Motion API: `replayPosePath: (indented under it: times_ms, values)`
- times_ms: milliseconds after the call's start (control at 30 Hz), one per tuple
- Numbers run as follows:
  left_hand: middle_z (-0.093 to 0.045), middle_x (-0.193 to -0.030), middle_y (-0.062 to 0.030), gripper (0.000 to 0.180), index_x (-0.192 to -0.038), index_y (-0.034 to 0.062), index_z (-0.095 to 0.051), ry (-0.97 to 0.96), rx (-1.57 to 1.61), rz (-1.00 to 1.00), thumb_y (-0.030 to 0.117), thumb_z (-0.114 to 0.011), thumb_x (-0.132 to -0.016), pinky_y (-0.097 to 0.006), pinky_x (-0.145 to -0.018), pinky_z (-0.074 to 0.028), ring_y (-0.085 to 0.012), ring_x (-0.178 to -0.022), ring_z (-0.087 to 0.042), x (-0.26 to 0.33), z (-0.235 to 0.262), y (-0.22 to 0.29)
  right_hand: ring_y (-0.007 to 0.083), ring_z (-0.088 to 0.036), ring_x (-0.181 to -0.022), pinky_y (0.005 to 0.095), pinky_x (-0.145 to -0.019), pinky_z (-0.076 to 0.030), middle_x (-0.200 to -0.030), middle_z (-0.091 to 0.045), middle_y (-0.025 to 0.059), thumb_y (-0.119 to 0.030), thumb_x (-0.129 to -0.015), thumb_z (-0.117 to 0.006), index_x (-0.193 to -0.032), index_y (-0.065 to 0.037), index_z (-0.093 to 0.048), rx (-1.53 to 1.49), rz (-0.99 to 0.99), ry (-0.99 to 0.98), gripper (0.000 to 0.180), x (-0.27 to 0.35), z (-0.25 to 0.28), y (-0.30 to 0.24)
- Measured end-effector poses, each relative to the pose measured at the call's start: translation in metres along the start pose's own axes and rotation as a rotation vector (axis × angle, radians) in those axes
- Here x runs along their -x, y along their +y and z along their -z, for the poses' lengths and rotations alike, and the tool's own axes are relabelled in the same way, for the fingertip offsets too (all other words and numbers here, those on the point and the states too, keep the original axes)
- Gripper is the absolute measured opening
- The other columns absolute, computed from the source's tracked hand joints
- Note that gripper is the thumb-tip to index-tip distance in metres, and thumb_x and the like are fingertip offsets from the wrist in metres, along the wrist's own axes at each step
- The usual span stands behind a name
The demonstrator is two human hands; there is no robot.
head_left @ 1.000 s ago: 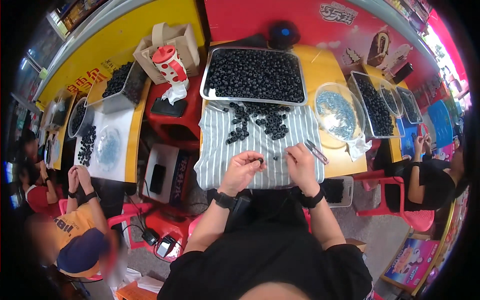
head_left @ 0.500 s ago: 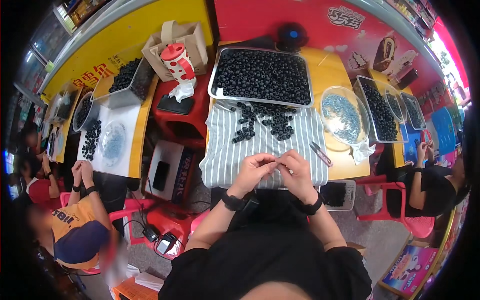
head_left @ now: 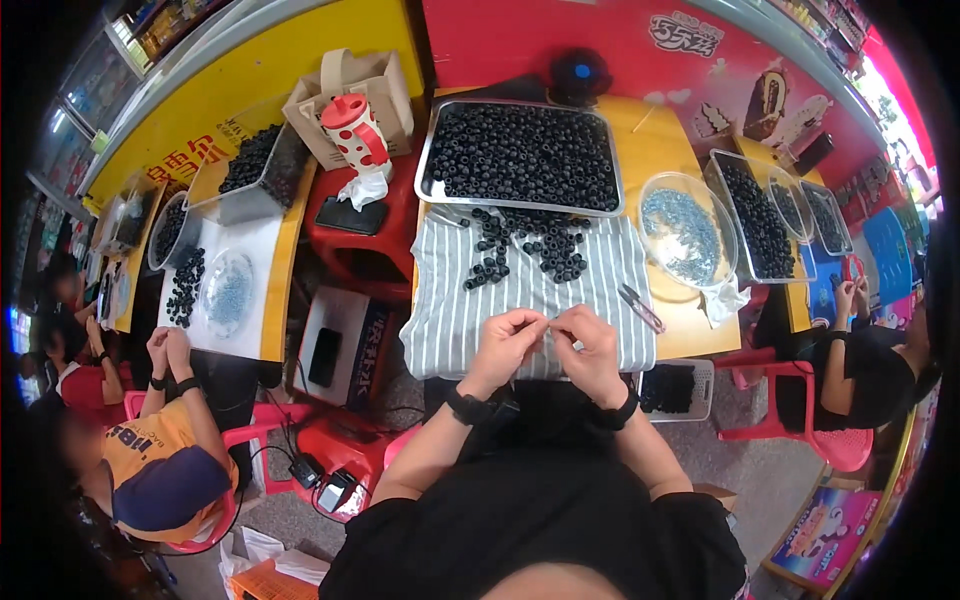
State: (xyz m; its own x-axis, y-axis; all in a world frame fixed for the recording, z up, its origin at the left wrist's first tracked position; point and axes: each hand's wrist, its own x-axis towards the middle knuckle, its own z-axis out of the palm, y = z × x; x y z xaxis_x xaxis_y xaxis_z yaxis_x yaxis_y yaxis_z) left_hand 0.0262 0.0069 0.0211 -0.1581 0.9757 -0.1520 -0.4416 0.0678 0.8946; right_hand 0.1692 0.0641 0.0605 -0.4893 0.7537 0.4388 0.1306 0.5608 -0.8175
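Just above the near edge of a grey-and-white striped cloth (head_left: pixel 440 330), my left hand (head_left: pixel 507 345) and my right hand (head_left: pixel 588 348) meet at the fingertips. Both are closed in a pinch; anything between the fingers is too small to make out. Beyond them, loose small black ring-shaped parts (head_left: pixel 555 262) lie on the cloth. More of these parts fill a metal tray (head_left: pixel 423 165) at the cloth's far edge. A pair of small snips or tweezers (head_left: pixel 642 308) rests on the cloth, right of my right hand.
Right of the cloth stand a round clear dish (head_left: pixel 735 240) of tiny bluish pieces and a crumpled tissue (head_left: pixel 725 302). A red stool (head_left: pixel 345 255) on the left bears a spotted cup (head_left: pixel 355 135) and a phone (head_left: pixel 350 214). Below right, a white basket (head_left: pixel 700 390) holds black parts. Other people sit on both sides.
My fingertips have shifted slightly, with a small gap opening between the two hands. The loose parts, the tray and the snips or tweezers stay where they were.
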Motion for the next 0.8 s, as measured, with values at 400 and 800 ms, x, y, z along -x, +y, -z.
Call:
replayPosePath:
  times_ms: [400, 800]
  values:
    - [-0.054, -0.063, 0.0051, 0.020, -0.080, 0.0027, -0.064, 0.042, -0.143, 0.029, 0.017, -0.060, -0.093, -0.019, -0.047, -0.034, -0.0012, -0.053, -0.045, -0.013, -0.012, 0.005, 0.0228, -0.058, -0.060, 0.0289, -0.052, -0.046, -0.077, -0.059, 0.0109, 0.010, -0.070, -0.060, -0.081, 0.001, -0.061, 0.139, 0.168, 0.043, 0.014, -0.002, 0.006, 0.006]
    - [-0.059, -0.071, 0.0019, 0.016, -0.096, 0.0005, -0.066, 0.050, -0.051, 0.087, 0.015, -0.059, -0.093, -0.019, -0.049, -0.038, -0.0038, -0.058, -0.051, -0.015, -0.009, 0.008, 0.0034, -0.055, -0.067, 0.0201, -0.060, -0.044, -0.076, -0.063, -0.0010, 0.001, -0.082, -0.062, -0.086, 0.001, -0.066, -0.454, -0.444, 0.107, 0.006, 0.006, 0.012, 0.027]
